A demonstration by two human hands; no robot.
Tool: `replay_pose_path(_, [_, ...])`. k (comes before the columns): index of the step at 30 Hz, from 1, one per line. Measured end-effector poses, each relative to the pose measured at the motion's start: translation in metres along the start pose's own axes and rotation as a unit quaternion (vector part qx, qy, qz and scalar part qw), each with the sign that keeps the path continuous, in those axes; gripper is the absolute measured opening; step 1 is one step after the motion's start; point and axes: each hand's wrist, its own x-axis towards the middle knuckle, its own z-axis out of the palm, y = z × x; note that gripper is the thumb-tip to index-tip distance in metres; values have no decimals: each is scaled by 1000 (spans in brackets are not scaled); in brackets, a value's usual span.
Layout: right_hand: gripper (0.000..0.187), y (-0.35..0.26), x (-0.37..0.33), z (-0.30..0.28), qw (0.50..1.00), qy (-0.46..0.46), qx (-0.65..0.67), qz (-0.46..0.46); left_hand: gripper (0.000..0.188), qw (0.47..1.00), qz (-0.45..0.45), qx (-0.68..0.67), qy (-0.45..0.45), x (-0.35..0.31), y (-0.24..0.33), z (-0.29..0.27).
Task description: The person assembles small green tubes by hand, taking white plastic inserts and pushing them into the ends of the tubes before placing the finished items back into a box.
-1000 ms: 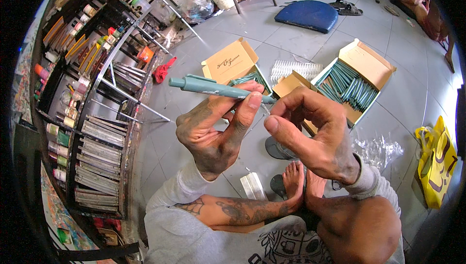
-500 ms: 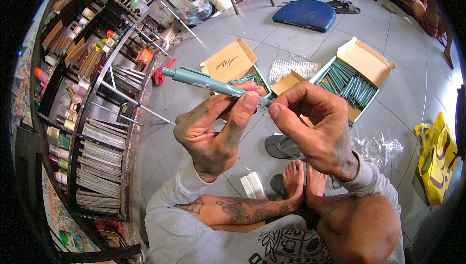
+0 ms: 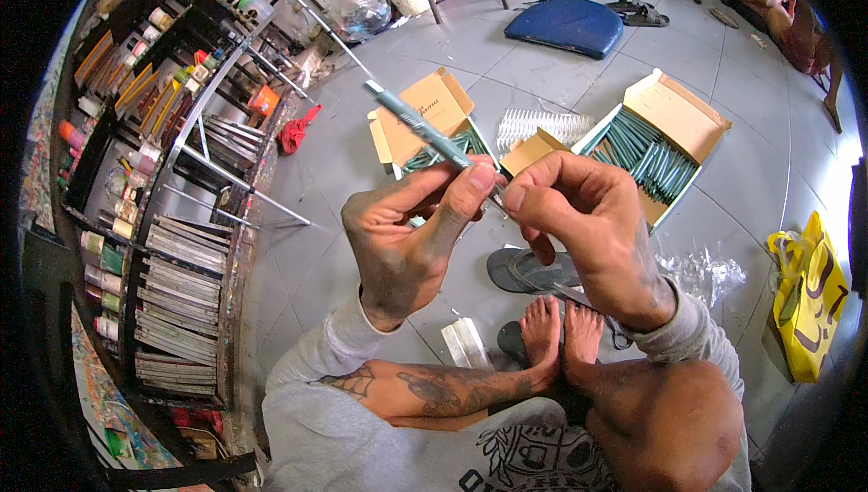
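Note:
A slim green pen [image 3: 409,118] with printing on its barrel slants up and to the left, raised above the floor. My left hand [image 3: 402,243] pinches its lower part between thumb and fingers. Close beside it, my right hand [image 3: 588,221] has thumb and forefinger closed on the pen's narrow dark lower end; the fingertips hide the very tip. Beyond the hands stand two opened cardboard boxes. The left box [image 3: 418,105] holds some green pens, and the right box [image 3: 674,108] is filled with many more.
Clear plastic coils [image 3: 545,127] lie between the boxes. Dark sandals [image 3: 529,270], a small white carton [image 3: 465,344], crumpled clear plastic [image 3: 701,277] and a yellow bag [image 3: 809,298] are around me. A crowded shelf [image 3: 185,302] lines the left. Another person [image 3: 796,31] sits far right.
The pen has turned from nearly level to a steeper slant, its far end rising and swinging rightward. Both hands keep their pinch on it, the left having shifted slightly right.

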Motion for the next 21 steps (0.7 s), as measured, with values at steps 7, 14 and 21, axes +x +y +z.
replay_pose_path(7, [27, 3, 3, -8, 997, -1, -5, 82, 29, 982, -160, -50, -89, 7, -12, 0])
replay_pose_path(14, [19, 6, 9, -19, 983, -19, -130, 125, 25, 986, -126, -2, -114, 4, -21, 0])
replay_pose_path(21, [25, 16, 9, -27, 978, -7, 1, 209, 19, 985, 128, 116, -17, -2, -45, 4])
